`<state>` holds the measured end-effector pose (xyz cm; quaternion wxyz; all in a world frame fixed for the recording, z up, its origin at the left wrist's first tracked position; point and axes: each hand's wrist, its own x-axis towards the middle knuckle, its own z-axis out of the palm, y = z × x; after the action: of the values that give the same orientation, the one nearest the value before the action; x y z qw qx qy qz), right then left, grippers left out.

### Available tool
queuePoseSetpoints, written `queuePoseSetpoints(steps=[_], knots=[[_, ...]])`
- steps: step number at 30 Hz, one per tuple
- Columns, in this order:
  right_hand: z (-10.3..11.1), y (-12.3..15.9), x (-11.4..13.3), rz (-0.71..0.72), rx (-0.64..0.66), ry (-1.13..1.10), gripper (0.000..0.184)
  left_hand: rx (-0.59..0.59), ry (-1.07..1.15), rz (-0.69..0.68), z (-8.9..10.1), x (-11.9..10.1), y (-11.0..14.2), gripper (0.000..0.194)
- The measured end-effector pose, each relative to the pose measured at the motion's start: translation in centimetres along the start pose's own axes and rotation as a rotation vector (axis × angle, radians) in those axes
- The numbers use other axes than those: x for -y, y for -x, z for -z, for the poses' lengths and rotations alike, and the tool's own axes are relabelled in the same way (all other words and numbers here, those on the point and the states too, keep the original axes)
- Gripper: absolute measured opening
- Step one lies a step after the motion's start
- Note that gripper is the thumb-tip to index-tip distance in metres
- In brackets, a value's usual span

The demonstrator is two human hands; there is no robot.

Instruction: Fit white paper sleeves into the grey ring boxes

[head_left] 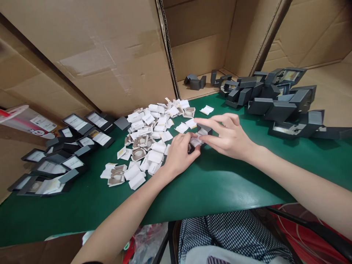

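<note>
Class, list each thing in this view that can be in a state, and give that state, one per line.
Left hand: curled, on the small dark box
Right hand: fingers spread, at the same box
Small dark box: open
Dark boxes at left: open, white papers showing
Dark boxes at right: jumbled, several open
White card pieces: folded, heaped

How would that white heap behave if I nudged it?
The white heap would probably slide apart, since its pieces overlap loosely. Each looks like thin card, so likely light and apt to bend at its creases.
</note>
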<state>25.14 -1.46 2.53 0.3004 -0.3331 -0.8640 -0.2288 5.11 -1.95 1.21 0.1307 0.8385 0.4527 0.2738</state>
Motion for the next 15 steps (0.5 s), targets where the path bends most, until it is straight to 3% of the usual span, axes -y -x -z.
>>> queuePoseSetpoints(steps=[3, 7, 15], knots=[[-0.06, -0.09, -0.34, -0.081, 0.045, -0.133, 0.012, 0.009, 0.018, -0.019, 0.23, 0.12, -0.11, 0.016], [-0.59, 0.32, -0.66, -0.082, 0.133, -0.338, 0.018, 0.009, 0.066, -0.031, 0.35, 0.18, -0.19, 0.012], [-0.82, 0.58, -0.29, -0.098, 0.172, -0.282, 0.02, -0.012, 0.076, -0.008, 0.15, 0.32, -0.09, 0.007]])
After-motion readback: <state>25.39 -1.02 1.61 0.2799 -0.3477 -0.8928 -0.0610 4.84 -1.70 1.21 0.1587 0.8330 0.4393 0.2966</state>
